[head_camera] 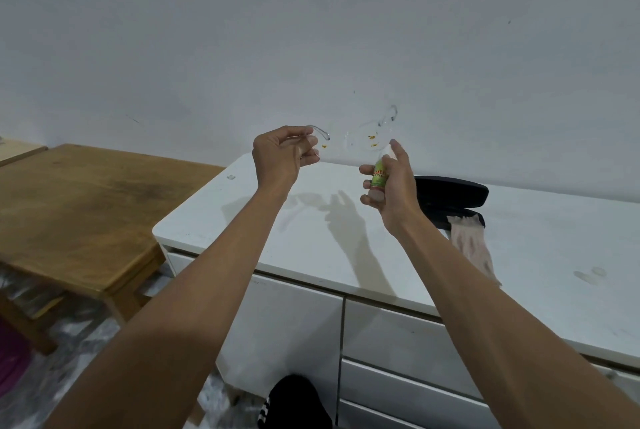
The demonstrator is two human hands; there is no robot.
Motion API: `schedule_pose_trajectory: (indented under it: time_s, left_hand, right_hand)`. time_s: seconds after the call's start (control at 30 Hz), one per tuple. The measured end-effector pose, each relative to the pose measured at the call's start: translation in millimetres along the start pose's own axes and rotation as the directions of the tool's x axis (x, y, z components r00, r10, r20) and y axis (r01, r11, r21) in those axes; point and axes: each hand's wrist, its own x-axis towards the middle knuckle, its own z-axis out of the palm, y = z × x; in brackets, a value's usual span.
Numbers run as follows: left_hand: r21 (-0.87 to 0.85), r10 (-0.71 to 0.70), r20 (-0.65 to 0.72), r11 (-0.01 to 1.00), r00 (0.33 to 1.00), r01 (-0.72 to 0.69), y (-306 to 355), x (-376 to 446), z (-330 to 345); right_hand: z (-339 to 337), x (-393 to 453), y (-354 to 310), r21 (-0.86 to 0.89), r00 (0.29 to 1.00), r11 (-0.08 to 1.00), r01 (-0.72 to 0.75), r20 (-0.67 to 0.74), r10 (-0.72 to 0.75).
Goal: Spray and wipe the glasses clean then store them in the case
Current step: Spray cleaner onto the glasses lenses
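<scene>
My left hand (282,155) pinches one temple arm of clear-framed glasses (367,132), held up in front of the white wall; the lenses show small yellow-brown spots. My right hand (391,182) grips a small green-labelled spray bottle (378,174), index finger on its top, nozzle just below the lenses. A black glasses case (453,194) lies open on the white cabinet top (311,241) behind my right wrist. A pale pink cloth (471,241) hangs out of the case onto the cabinet top.
A wooden table (83,210) stands to the left of the cabinet, lower down. White drawer fronts (398,335) face me below the cabinet top. A dark shape (294,401) sits at the bottom edge near the floor. A faint smear (590,274) marks the top at right.
</scene>
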Motion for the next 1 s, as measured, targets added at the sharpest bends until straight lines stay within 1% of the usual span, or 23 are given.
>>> schedule_pose_trajectory:
  time_s: [0.13, 0.27, 0.4, 0.57, 0.63, 0.73, 0.9, 1.0]
  left_hand:
    - [-0.001, 0.000, -0.006, 1.000, 1.000, 0.000, -6.0, -3.4, -2.5]
    - [-0.049, -0.013, 0.004, 0.999, 1.000, 0.013, -10.7, -8.6, -2.5]
    - [-0.025, -0.015, -0.014, 1.000, 1.000, 0.015, -19.4, -9.5, -3.3]
    - [0.007, -0.011, -0.033, 1.000, 0.999, 0.012, -25.3, -14.2, 2.8]
    - [0.030, -0.001, -0.047, 1.000, 0.999, 0.002, -28.6, -17.2, 6.3]
    - [0.056, 0.012, -0.036, 0.998, 0.999, -0.010, -36.1, -23.0, 9.5]
    - [0.038, -0.011, -0.031, 0.999, 0.999, 0.012, -53.2, -32.4, 15.5]
    - [0.027, -0.014, -0.031, 1.000, 0.999, 0.015, -62.3, -40.4, 23.2]
  right_hand:
    - [-24.3, 0.9, -7.2, -0.134, 0.996, 0.988, 0.076, -0.040, -0.082]
    - [-44.0, -0.1, -14.6, -0.134, 0.984, 0.981, 0.142, -0.086, -0.155]
    - [-64.0, -0.3, -23.7, -0.186, 0.962, 0.963, 0.194, -0.156, -0.224]
    - [-97.2, -6.2, -39.9, -0.314, 0.916, 0.921, 0.232, -0.249, -0.316]
    - [-113.7, -12.0, -48.0, -0.375, 0.881, 0.888, 0.267, -0.278, -0.382]
    - [-141.4, -24.6, -63.3, -0.417, 0.813, 0.858, 0.300, -0.360, -0.458]
    - [-195.5, -49.0, -81.3, -0.473, 0.698, 0.842, 0.259, -0.511, -0.502]
    - [-225.5, -63.3, -84.7, -0.517, 0.614, 0.830, 0.209, -0.591, -0.523]
